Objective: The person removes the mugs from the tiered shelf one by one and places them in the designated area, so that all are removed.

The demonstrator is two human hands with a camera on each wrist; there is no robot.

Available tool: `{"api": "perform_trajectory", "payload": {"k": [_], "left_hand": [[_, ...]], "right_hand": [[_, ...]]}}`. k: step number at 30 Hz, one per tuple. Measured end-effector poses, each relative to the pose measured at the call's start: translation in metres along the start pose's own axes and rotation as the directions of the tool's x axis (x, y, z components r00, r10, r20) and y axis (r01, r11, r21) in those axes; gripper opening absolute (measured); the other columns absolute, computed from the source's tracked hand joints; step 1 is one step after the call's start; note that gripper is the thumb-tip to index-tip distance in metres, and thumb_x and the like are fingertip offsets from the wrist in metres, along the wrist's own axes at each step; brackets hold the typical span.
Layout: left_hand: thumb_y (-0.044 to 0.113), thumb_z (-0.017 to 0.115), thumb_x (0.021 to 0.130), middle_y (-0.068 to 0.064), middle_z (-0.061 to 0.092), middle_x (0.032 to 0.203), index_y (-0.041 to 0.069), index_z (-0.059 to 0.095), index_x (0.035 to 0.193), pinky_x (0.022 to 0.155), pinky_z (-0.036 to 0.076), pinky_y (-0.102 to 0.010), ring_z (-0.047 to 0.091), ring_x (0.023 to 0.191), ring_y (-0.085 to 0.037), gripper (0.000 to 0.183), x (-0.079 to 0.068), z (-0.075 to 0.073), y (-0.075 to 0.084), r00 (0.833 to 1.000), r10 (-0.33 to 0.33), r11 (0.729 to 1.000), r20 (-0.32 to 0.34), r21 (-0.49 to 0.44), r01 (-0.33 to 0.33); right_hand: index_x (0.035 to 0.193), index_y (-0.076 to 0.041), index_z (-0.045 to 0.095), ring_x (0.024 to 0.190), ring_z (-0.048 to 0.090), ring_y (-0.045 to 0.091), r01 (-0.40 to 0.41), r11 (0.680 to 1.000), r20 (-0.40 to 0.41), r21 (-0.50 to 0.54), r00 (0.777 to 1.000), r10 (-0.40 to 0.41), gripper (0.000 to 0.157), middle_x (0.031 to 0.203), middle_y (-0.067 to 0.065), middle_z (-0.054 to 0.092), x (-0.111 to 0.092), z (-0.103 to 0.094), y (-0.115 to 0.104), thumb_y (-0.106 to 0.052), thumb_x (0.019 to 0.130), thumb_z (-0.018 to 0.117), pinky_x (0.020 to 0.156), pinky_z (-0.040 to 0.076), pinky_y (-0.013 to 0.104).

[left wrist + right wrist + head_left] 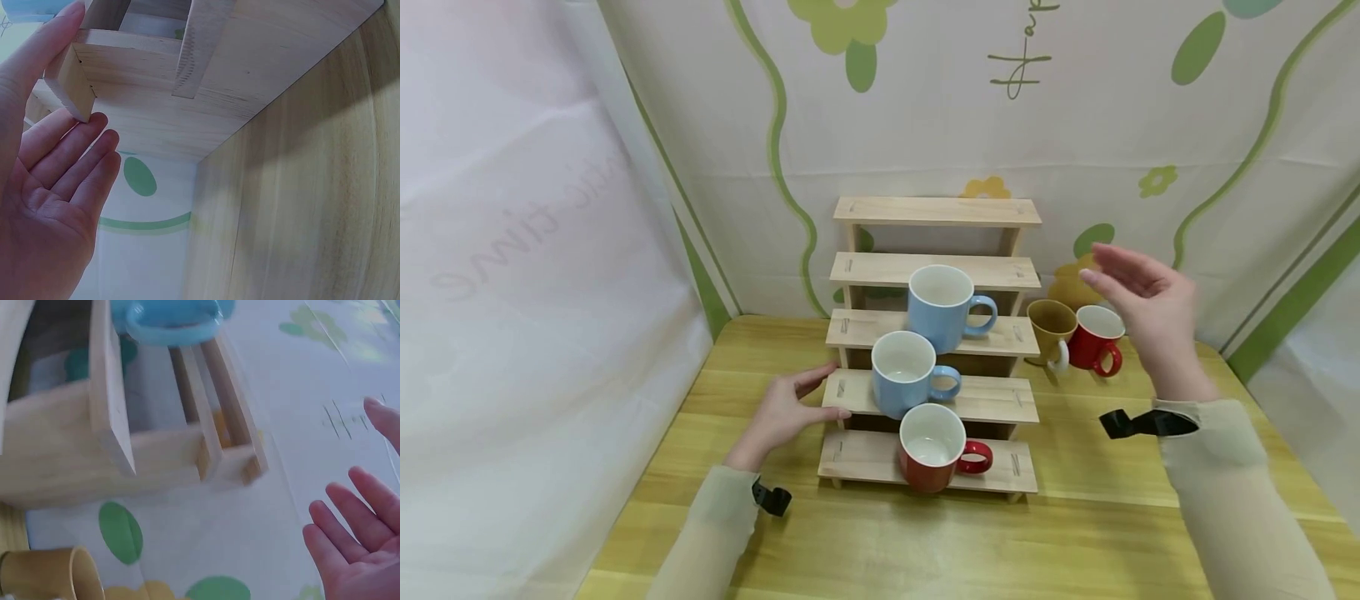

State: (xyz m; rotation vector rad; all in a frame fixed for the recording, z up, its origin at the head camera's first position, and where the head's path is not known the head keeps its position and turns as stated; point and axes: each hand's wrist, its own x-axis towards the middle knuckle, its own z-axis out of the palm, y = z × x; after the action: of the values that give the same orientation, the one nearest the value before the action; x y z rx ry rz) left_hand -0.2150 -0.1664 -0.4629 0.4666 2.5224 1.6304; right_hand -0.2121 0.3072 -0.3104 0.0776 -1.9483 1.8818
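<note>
A stepped wooden rack [992,400] stands on the table with mugs on its lower boards. My left hand [782,417] holds the left end of the second board from the bottom, thumb and fingers at opposite edges of the board end [78,87]. On that board sits a light blue mug [904,375], with another blue mug [942,310] one board higher. The lowest board bears a red mug [931,450] with a white inside. All three handles point right. Raised in the air right of the rack, my right hand [1157,312] has its fingers extended and nothing in them.
Right of the rack, a brown cup [1051,329] with a white handle and a second red mug [1096,337] stand side by side on the wooden table [1097,533]. A printed white cloth [925,125] hangs behind. The top two boards bear no mugs.
</note>
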Motion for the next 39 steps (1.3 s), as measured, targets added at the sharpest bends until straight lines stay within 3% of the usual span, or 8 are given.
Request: {"api": "perform_trajectory", "payload": {"k": [6,10,16,22,29,39], "left_hand": [[0.045,0.093,0.073,0.001,0.056,0.146,0.012,0.058,0.146,0.112,0.039,-0.044,0.048,0.137,-0.026,0.087,0.000,0.000,0.000,1.000,-0.009,1.000,-0.001,0.009,0.009],[0.044,0.093,0.073,0.002,0.056,0.145,0.015,0.059,0.145,0.112,0.040,-0.044,0.048,0.136,-0.026,0.085,0.000,0.000,0.001,1.000,-0.011,1.000,-0.005,0.017,0.011],[0.045,0.093,0.072,0.004,0.056,0.144,0.015,0.059,0.145,0.111,0.041,-0.043,0.049,0.135,-0.026,0.085,0.000,0.000,0.000,1.000,-0.011,1.000,-0.011,0.024,0.011],[0.044,0.093,0.073,0.003,0.056,0.145,0.010,0.058,0.145,0.111,0.041,-0.044,0.049,0.135,-0.026,0.087,0.001,0.000,0.000,1.000,-0.006,1.000,-0.009,0.021,0.006],[0.044,0.093,0.072,0.003,0.056,0.144,0.011,0.059,0.145,0.111,0.040,-0.044,0.049,0.135,-0.026,0.087,0.000,-0.001,0.001,1.000,-0.010,1.000,-0.005,0.014,0.011],[0.045,0.093,0.072,0.001,0.057,0.145,0.012,0.059,0.145,0.111,0.040,-0.043,0.049,0.135,-0.025,0.086,0.001,0.000,0.000,1.000,-0.001,1.000,-0.007,0.004,0.001]], "right_hand": [[0.135,-0.004,0.066,0.118,0.063,0.015,0.069,0.967,0.214,-0.243,0.977,-0.016,0.051,0.134,0.007,0.066,-0.010,0.030,0.007,-0.016,0.089,0.083,0.093,0.050,0.015],[0.136,-0.007,0.066,0.122,0.062,0.024,0.078,0.959,0.307,-0.271,0.952,0.010,0.052,0.137,0.011,0.063,-0.015,0.046,0.015,-0.020,0.089,0.083,0.095,0.050,0.018],[0.137,-0.007,0.064,0.124,0.059,0.030,0.070,0.974,0.411,-0.215,0.911,0.026,0.052,0.136,0.010,0.063,-0.017,0.063,0.026,-0.016,0.089,0.083,0.101,0.049,0.027],[0.137,-0.009,0.064,0.123,0.060,0.033,0.058,0.984,0.462,-0.168,0.886,0.026,0.054,0.135,0.009,0.063,-0.015,0.073,0.034,-0.016,0.087,0.084,0.098,0.051,0.025],[0.136,-0.010,0.066,0.112,0.067,0.029,0.044,0.982,0.481,-0.183,0.875,0.051,0.055,0.128,0.010,0.068,-0.011,0.083,0.042,-0.016,0.086,0.085,0.090,0.056,0.027],[0.127,-0.005,0.072,0.100,0.070,0.019,0.094,0.959,0.491,-0.268,0.869,0.052,0.038,0.118,0.009,0.073,0.000,0.081,0.043,-0.023,0.094,0.078,0.086,0.057,0.024]]}}
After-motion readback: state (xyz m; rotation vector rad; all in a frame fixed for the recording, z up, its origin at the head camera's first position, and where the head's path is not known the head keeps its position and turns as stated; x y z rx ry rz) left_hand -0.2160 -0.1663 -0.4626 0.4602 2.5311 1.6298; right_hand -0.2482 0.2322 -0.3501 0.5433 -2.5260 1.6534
